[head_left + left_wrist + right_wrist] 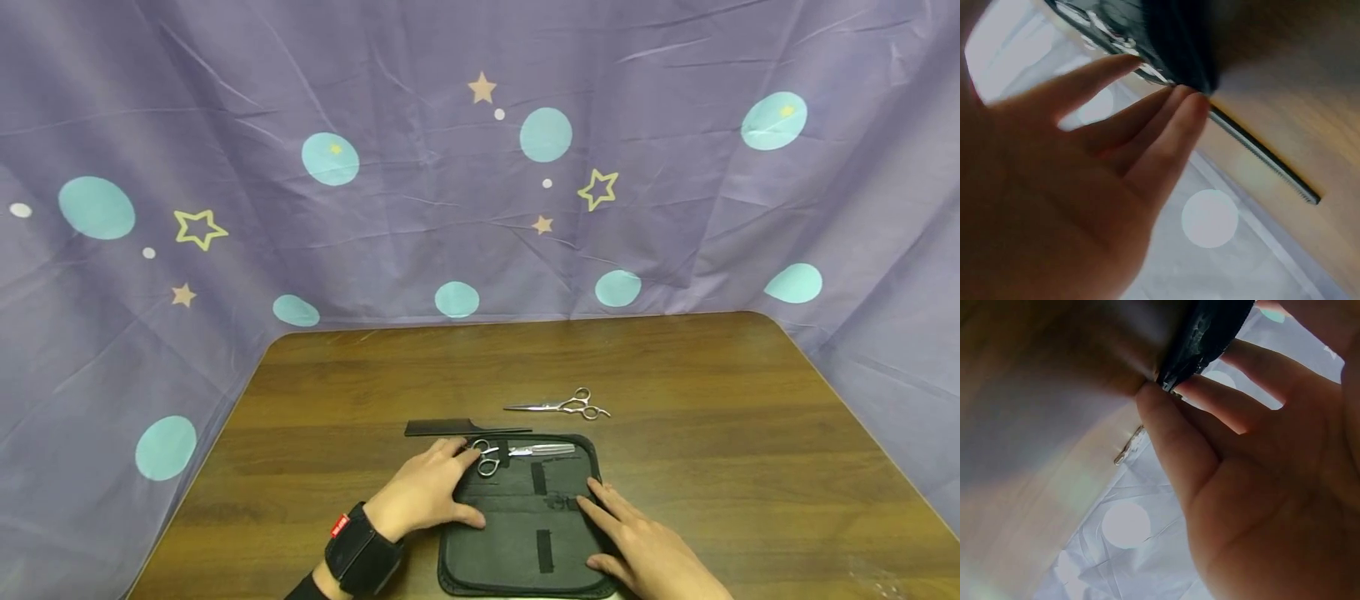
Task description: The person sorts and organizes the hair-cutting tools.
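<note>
A black zip case (495,558) lies spread flat at the front of the table. Thinning scissors (542,450) sit under an elastic loop in its upper part. My left hand (423,497) rests on the case's left edge, fingertips by the scissors' handles and thumb over the inside. On the opposite edge lies my right hand (637,542), its fingers extended. In the left wrist view, the fingertips meet the case's dark rim (1179,44). The right wrist view has fingers against the case's side (1207,340). Neither hand has its fingers curled round anything.
A black tail comb (438,427) lies just beyond the case's far edge. Farther back are silver haircutting scissors (555,407), blades pointing left. The wooden table (337,375) meets a purple curtain (420,233) with stars and dots. Something small and transparent (873,575) is at the right front.
</note>
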